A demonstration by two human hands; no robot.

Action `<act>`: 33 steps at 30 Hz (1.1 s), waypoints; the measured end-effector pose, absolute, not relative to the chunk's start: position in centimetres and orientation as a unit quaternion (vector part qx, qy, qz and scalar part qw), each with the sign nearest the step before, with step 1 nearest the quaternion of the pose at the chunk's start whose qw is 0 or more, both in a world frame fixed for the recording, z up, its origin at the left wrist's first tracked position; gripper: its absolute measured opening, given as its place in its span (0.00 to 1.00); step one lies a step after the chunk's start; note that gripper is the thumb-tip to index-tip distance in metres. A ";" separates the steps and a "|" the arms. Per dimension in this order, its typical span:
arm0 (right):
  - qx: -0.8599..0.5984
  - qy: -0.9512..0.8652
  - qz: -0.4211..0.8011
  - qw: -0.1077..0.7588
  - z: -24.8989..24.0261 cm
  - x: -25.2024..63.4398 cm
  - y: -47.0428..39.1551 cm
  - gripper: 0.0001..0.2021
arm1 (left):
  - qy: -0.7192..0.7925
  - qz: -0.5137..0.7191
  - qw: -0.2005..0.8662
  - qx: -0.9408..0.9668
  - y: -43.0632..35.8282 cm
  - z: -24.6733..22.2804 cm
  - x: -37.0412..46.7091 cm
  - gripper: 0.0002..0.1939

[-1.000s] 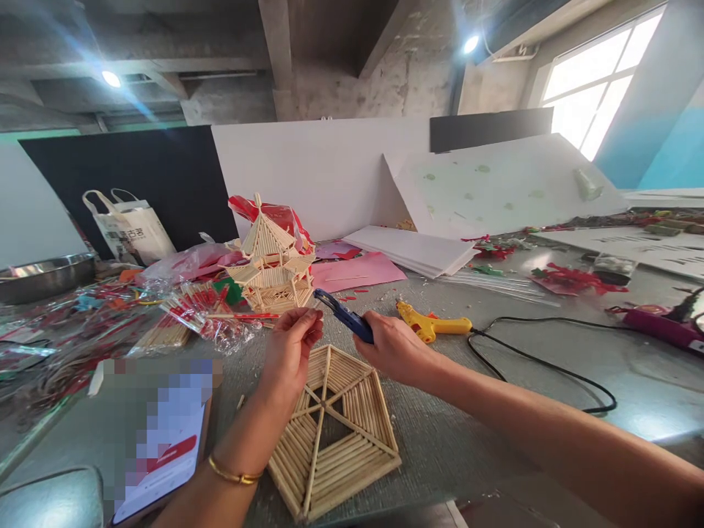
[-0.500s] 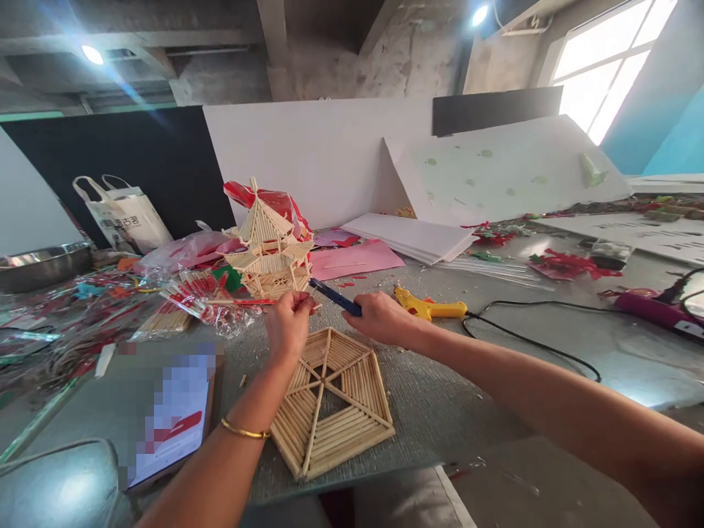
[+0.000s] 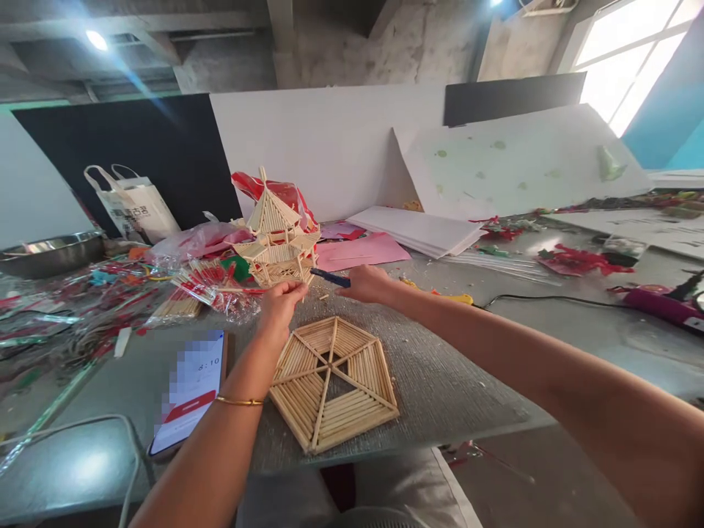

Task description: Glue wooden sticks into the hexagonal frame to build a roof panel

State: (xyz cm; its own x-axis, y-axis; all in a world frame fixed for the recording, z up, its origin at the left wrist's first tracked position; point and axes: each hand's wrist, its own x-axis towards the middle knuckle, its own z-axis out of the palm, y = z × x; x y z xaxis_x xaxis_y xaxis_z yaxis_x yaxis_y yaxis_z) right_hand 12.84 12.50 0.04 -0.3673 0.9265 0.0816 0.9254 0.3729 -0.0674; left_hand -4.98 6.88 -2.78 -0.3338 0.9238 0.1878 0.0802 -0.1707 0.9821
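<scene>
My left hand (image 3: 279,308) is closed in a pinch around a small wooden stick, in front of the pagoda-like stick model (image 3: 275,227). My right hand (image 3: 367,284) grips a dark blue cutter (image 3: 330,278), its tip pointing left near the model's base and just beyond my left fingertips. Nearer to me, a hexagonal panel of wooden sticks (image 3: 357,414) lies flat on the table, with gaps around its centre. A short stick piece (image 3: 324,297) rests on the table between my hands.
A phone (image 3: 190,403) lies left of the panel. Behind my right forearm is a partly hidden yellow glue gun (image 3: 459,298) with a black cable. Plastic-wrapped sticks (image 3: 206,286) and a metal bowl (image 3: 52,253) are at left; white sheets (image 3: 418,227) lie farther back.
The view has shifted, and most things appear farther right. My left hand has moved slightly left relative to the panel. The cutter has come away from my left fingers, and a small stick piece now shows on the table.
</scene>
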 end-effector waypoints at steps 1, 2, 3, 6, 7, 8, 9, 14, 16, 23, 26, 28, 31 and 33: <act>-0.550 -0.833 -0.019 0.047 -0.2 12.7 13.0 0.28 | 0.529 0.614 0.373 0.452 6.7 -2.6 -5.0 0.10; -0.538 -0.841 -0.039 0.039 -0.6 12.5 13.4 0.30 | 0.514 0.618 0.399 0.442 6.5 -2.5 -5.1 0.11; -0.526 -0.848 -0.051 0.030 -1.1 12.3 13.8 0.31 | 0.500 0.621 0.421 0.432 6.3 -2.3 -5.2 0.11; -0.511 -0.856 -0.068 0.029 -2.3 11.8 15.1 0.37 | 0.465 0.620 0.476 0.416 5.9 -2.0 -5.2 0.11; -0.510 -0.856 -0.073 0.036 -2.6 11.8 15.4 0.38 | 0.456 0.617 0.490 0.414 5.8 -2.0 -5.2 0.11; -0.508 -0.857 -0.075 0.045 -2.7 11.7 15.6 0.38 | 0.449 0.612 0.502 0.414 5.7 -1.9 -5.2 0.11; -0.504 -0.859 -0.075 0.054 -2.7 11.8 15.7 0.37 | 0.443 0.607 0.513 0.414 5.7 -1.9 -5.2 0.10; -0.476 -0.873 -0.059 0.087 -1.3 12.7 14.3 0.20 | 0.429 0.588 0.539 0.424 5.5 -1.9 -4.9 0.07; -0.457 -0.882 -0.018 0.116 -0.4 13.3 12.7 0.16 | 0.425 0.577 0.547 0.433 5.3 -1.9 -4.7 0.06; -0.310 -0.869 0.282 0.261 0.3 15.0 7.0 0.09 | 0.422 0.439 0.556 0.566 3.9 -1.4 -3.7 0.02; -0.333 -0.849 0.319 0.257 -0.3 15.3 5.9 0.05 | 0.413 0.404 0.551 0.603 3.1 -1.0 -3.3 0.03; -0.334 -0.847 0.334 0.243 -0.6 15.5 5.3 0.06 | 0.413 0.365 0.545 0.632 2.6 -0.9 -3.1 0.02; -0.306 -0.873 0.307 0.224 -0.6 15.9 4.8 0.06 | 0.431 0.297 0.509 0.684 2.0 -1.1 -2.7 0.02; -0.306 -0.881 0.283 0.223 -0.5 16.4 4.7 0.06 | 0.435 0.257 0.465 0.727 1.5 -1.2 -2.4 0.04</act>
State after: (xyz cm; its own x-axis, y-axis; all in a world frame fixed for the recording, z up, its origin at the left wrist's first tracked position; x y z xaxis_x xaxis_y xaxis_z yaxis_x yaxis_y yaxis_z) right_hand 16.44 4.75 -0.49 -0.7131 0.6656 0.2201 0.4132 0.6526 -0.6351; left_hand -2.39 1.46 -1.21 0.4894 0.8715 -0.0302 0.3927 -0.1893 0.9000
